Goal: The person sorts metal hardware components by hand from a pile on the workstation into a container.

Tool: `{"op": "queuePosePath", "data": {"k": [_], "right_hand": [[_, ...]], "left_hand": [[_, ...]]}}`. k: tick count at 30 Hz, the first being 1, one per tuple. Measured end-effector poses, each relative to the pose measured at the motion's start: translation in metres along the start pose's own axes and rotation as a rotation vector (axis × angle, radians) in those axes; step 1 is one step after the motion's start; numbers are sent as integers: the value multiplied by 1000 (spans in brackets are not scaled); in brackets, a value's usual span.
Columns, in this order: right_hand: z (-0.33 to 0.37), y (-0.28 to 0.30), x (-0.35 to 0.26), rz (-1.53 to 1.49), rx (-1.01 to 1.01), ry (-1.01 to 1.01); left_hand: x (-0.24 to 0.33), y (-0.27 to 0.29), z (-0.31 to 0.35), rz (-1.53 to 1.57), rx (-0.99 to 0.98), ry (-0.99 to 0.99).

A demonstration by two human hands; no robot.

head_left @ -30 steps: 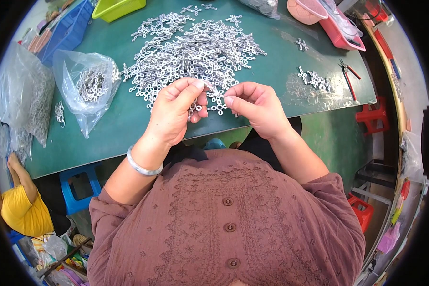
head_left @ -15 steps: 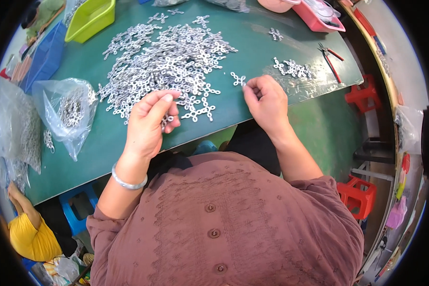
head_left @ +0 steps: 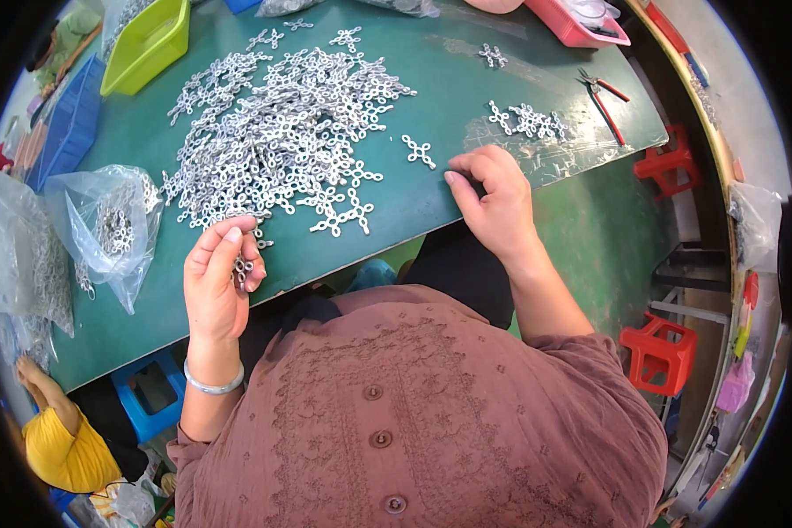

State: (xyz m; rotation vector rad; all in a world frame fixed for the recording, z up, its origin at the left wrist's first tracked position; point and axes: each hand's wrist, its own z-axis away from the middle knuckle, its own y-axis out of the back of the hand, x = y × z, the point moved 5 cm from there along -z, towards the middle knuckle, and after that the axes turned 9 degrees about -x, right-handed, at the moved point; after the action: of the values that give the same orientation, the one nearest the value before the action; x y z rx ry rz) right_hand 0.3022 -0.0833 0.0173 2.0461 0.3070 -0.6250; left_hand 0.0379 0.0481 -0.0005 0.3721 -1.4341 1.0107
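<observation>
My left hand [head_left: 220, 282] is closed above the table's near edge, with small silver ring-link pieces [head_left: 241, 271] showing between its curled fingers; how many it holds is hidden. A large heap of silver cross-shaped ring links [head_left: 282, 132] lies beyond it. My right hand [head_left: 495, 198] rests at the table edge, its fingers loosely curled, the thumb slightly apart from the forefinger, nothing visible between them. Just left of its fingertips, a single cross-shaped link [head_left: 419, 151] lies on the green tabletop [head_left: 396, 207], not touching the hand.
Several links [head_left: 528, 121] lie at the right, beside red-handled pliers [head_left: 605, 106]. Clear bags of metal parts [head_left: 114, 224], a blue bin [head_left: 66, 123] and a lime tray [head_left: 150, 44] stand left. A pink basket [head_left: 576, 26] is far right. Another person's yellow sleeve [head_left: 66, 449] shows lower left.
My left hand has moved left and nearer to me, still holding links. My right hand has let go of the cross-shaped link, which now lies apart from it. The whole view has shifted slightly.
</observation>
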Motion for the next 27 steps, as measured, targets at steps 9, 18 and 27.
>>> {"op": "queuePosePath", "data": {"k": [9,18,27], "right_hand": [[-13,-13,-8,135,-2,88],[-17,-32,-78,-471,-190,268],[-16,-52,-65,-96,-375,253]], "left_hand": [[-4,-5,4,81,-34,53],[-27,-42,-4,334,-254,251],[-24,-23,-1,496,-172,282]]}}
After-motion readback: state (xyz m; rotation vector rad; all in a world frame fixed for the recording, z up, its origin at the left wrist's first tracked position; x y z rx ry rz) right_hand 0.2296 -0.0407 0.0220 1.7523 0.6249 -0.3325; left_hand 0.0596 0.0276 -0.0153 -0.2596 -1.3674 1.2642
